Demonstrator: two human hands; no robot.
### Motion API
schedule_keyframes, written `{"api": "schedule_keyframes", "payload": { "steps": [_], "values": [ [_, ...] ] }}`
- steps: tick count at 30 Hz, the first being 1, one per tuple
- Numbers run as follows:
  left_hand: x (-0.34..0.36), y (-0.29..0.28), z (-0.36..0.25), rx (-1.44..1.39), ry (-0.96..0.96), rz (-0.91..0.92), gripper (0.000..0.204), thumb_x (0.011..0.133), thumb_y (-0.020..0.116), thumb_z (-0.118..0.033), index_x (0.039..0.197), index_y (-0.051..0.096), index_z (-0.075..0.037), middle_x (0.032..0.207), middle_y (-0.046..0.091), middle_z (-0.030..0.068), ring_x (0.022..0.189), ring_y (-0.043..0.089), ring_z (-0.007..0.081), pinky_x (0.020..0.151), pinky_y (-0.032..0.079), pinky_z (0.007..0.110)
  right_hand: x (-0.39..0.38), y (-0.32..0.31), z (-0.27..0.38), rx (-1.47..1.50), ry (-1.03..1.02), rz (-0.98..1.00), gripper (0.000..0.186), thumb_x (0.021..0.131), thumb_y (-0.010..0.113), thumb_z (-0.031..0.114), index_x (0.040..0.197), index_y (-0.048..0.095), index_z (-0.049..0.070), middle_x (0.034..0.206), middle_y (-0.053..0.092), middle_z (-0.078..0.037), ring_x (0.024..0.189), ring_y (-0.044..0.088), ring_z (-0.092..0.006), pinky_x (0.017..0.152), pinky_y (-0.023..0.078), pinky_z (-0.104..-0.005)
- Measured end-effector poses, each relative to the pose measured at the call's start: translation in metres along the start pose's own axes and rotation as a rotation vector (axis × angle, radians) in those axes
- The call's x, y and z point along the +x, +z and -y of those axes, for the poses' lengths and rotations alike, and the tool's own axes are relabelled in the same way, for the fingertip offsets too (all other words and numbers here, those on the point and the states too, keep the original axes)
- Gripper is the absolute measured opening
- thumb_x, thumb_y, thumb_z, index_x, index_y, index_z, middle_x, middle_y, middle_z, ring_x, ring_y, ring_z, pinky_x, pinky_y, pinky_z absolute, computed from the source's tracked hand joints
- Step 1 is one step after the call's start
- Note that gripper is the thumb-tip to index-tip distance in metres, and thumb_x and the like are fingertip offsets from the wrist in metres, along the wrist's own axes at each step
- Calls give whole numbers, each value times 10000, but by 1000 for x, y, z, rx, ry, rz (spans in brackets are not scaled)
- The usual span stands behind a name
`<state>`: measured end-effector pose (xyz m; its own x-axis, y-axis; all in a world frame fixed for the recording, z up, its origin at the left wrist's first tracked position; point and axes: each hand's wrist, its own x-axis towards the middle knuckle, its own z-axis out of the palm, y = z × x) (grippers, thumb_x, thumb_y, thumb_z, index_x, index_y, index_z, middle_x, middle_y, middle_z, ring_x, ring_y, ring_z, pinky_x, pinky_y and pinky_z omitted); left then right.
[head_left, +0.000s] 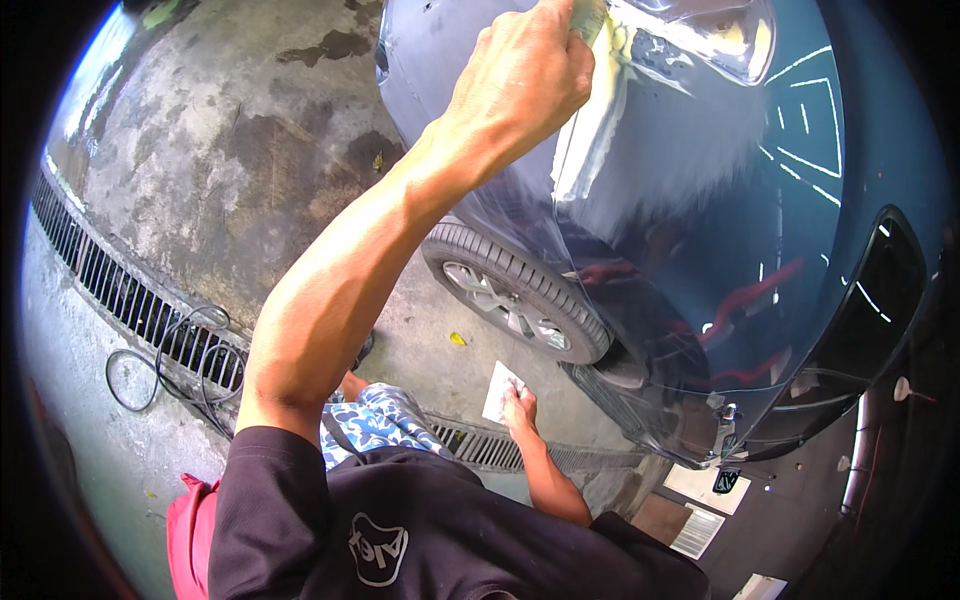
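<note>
- Currently, pale filler strip [578,160] sits on the corner of the dark blue car [690,255], upper middle of the view, running down from beside the lamp [748,45]. Yellowish smears [621,45] at its upper end, next to the lamp.
- Around it: dull grey scuffed patch [675,150], feathering out into glossy blue paint on the right.
- Left hand [530,75]: raised at that corner, just left of the strip's upper part, back of hand to camera, fingers curled. Pale greenish piece [588,16] shows beside the fingers; upper edge crops it, so can't tell how firm the grip is or what the piece is.
- Right hand [518,408]: low, well apart from the left one, closed on a white flat piece [496,393], held by one edge, tilted. White smudges on the fingers.
- Below the strip: wheel [574,320], black tyre, silver spokes. Farther along the car, lower right: dark side window [888,275], bright light lines reflected in the bodywork.
- Floor [240,120]: stained concrete, small yellow leaf [458,339] between wheel and left forearm.
- Left side: metal drain grating [120,290], black hose [110,385] looped partly over it.
- Wearer: dark shirt [450,530], blue-and-white patterned shorts [385,420]. Red item [188,530] by the left sleeve; can't tell what.
</note>
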<state>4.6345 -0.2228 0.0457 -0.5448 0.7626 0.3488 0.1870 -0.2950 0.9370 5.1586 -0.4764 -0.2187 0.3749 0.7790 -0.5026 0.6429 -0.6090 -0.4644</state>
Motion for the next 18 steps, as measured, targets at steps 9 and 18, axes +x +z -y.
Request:
{"api": "schedule_keyframes", "payload": {
  "steps": [9,18],
  "values": [
    [-2,3,4,34,-5,32,257,961,599,-119,1102,572,95,857,665,344,829,685,499,734,542,544,-3,-3,15,43,65,26,228,1001,602,192,1110,694,14,717,629,-41,528,579,-140,483,480,-337],
    [21,3,-5,390,351,-297,418,912,599,-121,1264,545,98,1108,657,328,1019,658,463,897,529,514,-1,0,5,35,61,1,227,1014,603,201,1136,700,36,708,624,-27,521,575,-130,443,473,-334]
  ]
}}
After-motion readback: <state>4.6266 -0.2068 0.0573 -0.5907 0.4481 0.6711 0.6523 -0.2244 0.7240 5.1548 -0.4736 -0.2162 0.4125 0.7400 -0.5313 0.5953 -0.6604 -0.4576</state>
